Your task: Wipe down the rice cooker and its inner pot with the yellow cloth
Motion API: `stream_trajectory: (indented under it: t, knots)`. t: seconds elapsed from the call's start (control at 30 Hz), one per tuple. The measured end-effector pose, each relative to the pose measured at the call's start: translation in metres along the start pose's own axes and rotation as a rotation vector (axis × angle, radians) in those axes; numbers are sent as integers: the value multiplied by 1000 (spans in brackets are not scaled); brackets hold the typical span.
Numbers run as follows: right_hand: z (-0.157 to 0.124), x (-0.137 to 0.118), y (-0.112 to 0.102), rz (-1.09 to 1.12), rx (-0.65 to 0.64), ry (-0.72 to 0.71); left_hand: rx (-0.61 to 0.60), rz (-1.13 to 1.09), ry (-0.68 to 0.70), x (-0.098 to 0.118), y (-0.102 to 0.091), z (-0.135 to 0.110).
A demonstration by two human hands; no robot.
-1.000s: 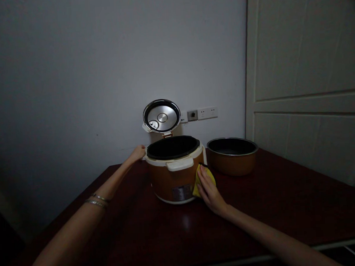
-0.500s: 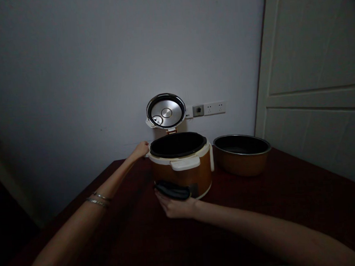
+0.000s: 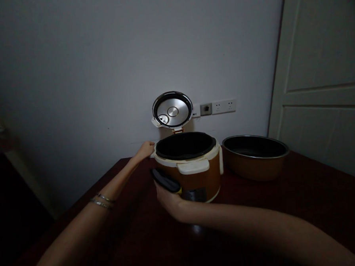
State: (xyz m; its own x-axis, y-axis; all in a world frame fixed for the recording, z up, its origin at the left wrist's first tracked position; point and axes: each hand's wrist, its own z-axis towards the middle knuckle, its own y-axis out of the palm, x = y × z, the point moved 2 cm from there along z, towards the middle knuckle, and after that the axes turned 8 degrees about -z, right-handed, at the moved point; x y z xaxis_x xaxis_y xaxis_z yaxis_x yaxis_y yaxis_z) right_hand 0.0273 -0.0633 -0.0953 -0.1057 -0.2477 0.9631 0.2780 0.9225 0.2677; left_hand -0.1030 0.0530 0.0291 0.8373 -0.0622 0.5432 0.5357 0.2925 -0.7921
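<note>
An orange rice cooker (image 3: 198,179) with a white rim stands on the dark wooden table (image 3: 259,216), its round metal-lined lid (image 3: 172,110) hinged up at the back. My left hand (image 3: 146,149) grips the cooker's rim at its left side. My right hand (image 3: 169,199) reaches across the front and presses a cloth (image 3: 165,180), dark on this side with a yellow edge, against the cooker's lower left wall.
The cooker's orange inner pot (image 3: 255,156) sits to the right of the cooker on the table. A white wall with a socket strip (image 3: 219,106) is behind. A white panelled door (image 3: 323,81) fills the right. Bracelets (image 3: 102,200) circle my left wrist.
My right hand has slid the cloth from the cooker's right side, across the front, to its left side. The view has shifted left. My left hand has stayed on the rim.
</note>
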Motion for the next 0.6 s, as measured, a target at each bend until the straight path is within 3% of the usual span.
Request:
stream_trajectory:
  t: [0.03, 0.1, 0.17, 0.27, 0.37, 0.47, 0.6]
  knots:
    - [-16, -1, 2, -274, -82, 39, -4, -8, -3, 0, 0, 0]
    - [-49, -6, 5, -284, 25, 95, -8, -19, -10, 1, 0, -1]
    - [-79, -13, 13, -92, 214, 163, -8, -28, -17, 1, -1, -1]
    - [-117, -26, 32, 404, 483, 253, -9, -42, -26, 2, -2, -1]
    - [-146, -39, 54, 760, 667, 224, -13, -54, -34, 4, -2, -2]
    - [-170, -51, 78, 890, 714, 126, -21, -66, -42, 5, -3, -4]
    - [-197, -58, 109, 855, 690, 98, -32, -89, -50, 6, -3, -5]
